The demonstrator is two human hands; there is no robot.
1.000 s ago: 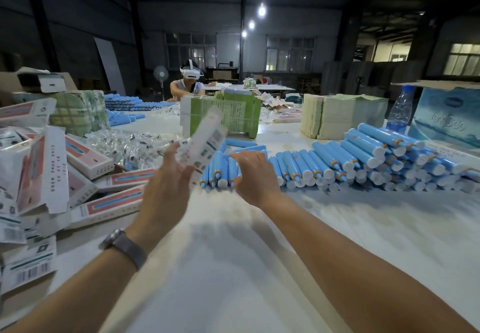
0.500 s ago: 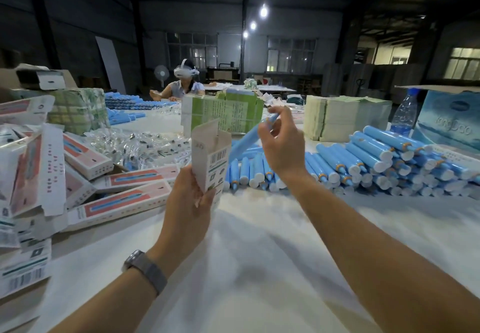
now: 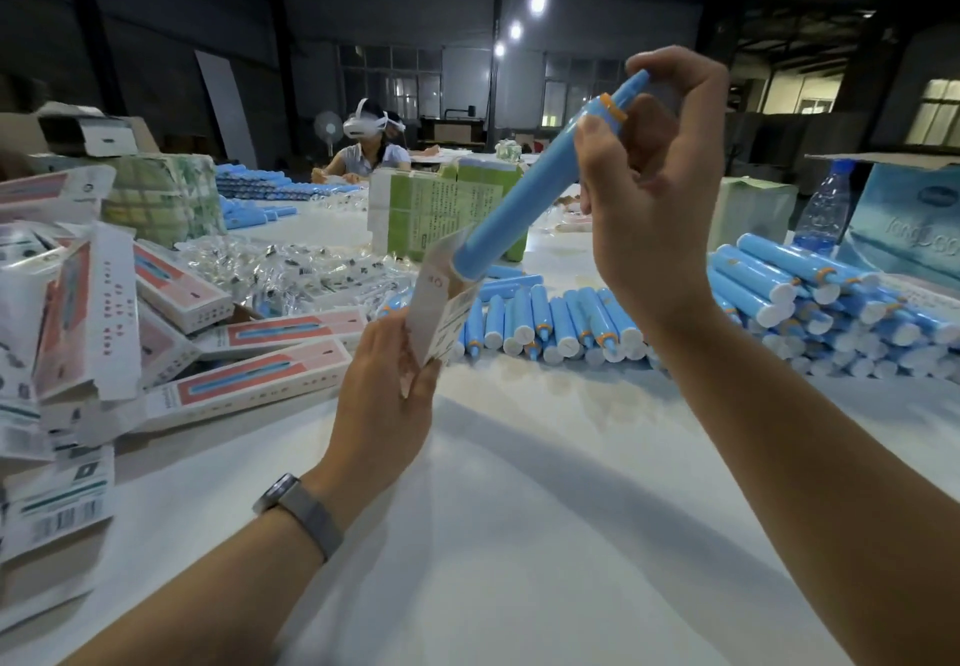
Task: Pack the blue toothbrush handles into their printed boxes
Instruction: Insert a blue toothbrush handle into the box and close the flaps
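Note:
My right hand (image 3: 654, 208) pinches the top end of a blue toothbrush handle (image 3: 530, 197) with an orange ring. The handle slants down to the left, and its lower end sits in the open mouth of a white printed box (image 3: 441, 306). My left hand (image 3: 384, 395) grips that box from below, above the white table (image 3: 519, 509). Behind both hands, many more blue handles (image 3: 566, 322) lie in a row, rising to a heap (image 3: 810, 296) on the right.
Printed boxes (image 3: 249, 379) with red and blue panels lie piled at the left. Clear bags of small parts (image 3: 291, 270) lie behind them. Green cartons (image 3: 447, 208), a water bottle (image 3: 826, 208) and a large carton (image 3: 909, 218) stand at the back. Another person (image 3: 369, 145) works at the far end.
My right hand picked a blue handle from the row, lifted it and brought its lower end into the box mouth. My left hand turned the box upright and lowered it toward me.

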